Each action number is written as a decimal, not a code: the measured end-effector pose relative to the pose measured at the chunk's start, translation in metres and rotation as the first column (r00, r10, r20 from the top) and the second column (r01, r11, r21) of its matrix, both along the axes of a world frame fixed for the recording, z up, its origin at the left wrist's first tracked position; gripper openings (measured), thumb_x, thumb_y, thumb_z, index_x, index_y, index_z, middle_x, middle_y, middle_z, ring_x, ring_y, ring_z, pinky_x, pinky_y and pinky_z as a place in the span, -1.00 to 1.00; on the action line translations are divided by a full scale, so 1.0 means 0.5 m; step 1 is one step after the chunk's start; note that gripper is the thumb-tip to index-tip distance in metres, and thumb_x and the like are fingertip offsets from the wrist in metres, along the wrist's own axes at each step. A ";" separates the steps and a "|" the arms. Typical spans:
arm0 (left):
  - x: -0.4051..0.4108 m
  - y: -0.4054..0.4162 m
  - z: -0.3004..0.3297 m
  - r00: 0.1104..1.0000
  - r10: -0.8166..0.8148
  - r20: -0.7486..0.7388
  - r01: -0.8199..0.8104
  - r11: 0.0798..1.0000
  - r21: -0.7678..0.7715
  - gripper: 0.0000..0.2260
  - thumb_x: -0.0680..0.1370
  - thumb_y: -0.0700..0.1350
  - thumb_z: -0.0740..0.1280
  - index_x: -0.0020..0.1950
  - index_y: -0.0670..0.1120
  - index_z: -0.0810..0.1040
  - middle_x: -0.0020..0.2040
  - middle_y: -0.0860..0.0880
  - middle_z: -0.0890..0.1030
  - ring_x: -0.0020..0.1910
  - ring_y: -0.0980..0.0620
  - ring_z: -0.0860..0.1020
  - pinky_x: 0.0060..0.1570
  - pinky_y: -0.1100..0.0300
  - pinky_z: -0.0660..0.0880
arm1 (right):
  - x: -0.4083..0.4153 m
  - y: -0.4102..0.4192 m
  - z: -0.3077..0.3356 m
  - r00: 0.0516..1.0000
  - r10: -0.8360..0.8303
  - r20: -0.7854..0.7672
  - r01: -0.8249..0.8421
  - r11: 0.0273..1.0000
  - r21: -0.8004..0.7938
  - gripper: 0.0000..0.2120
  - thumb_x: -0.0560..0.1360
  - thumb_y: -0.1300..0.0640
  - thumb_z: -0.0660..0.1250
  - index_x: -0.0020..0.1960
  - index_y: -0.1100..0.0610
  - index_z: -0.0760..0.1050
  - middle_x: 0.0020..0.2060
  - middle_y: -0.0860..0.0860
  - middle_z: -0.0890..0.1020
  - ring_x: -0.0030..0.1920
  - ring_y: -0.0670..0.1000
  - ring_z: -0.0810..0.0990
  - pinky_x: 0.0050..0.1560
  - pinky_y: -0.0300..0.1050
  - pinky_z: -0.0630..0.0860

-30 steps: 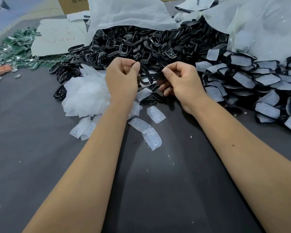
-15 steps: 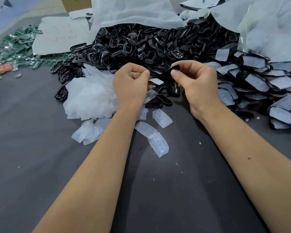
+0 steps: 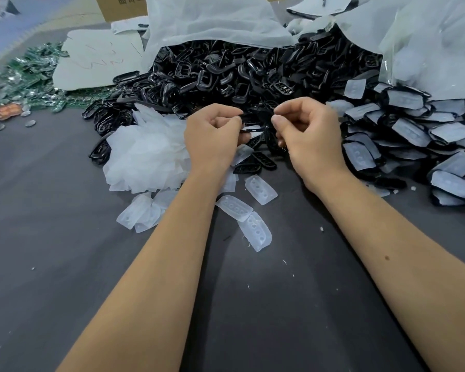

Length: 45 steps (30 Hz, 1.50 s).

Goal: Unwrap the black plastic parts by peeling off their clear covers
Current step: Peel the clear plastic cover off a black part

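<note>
Evidently both hands are working at twelve o'clock by the black heap (image 3: 253,71), the left hand (image 3: 212,135) and right hand (image 3: 306,132) pinching a small black part (image 3: 258,127), seemingly light and stiff, its thin clear cover probably best taken at an edge.

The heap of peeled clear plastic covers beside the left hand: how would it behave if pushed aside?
The heap of peeled clear plastic covers looks thin and crumpled, so probably very light and floppy. Loosely piled on the smooth dark table, it would likely slide and scatter rather than move together.
</note>
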<state>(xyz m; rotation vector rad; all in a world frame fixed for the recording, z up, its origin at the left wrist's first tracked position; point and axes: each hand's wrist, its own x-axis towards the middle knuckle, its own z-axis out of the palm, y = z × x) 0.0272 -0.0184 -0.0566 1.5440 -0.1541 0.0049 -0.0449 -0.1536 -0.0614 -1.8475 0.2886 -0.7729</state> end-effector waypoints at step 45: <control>-0.010 0.022 0.004 0.947 -0.298 0.120 0.310 0.945 -0.103 -0.80 0.51 -0.45 0.45 -0.12 -0.17 0.57 -0.15 -0.11 0.75 -0.25 0.05 0.71 -0.26 0.26 0.60 | -0.006 0.010 0.009 0.986 0.164 0.001 -0.160 0.961 0.225 -0.92 0.60 0.29 0.39 -0.03 0.19 0.65 -0.33 0.09 0.70 -0.36 0.08 0.71 -0.38 -0.14 0.61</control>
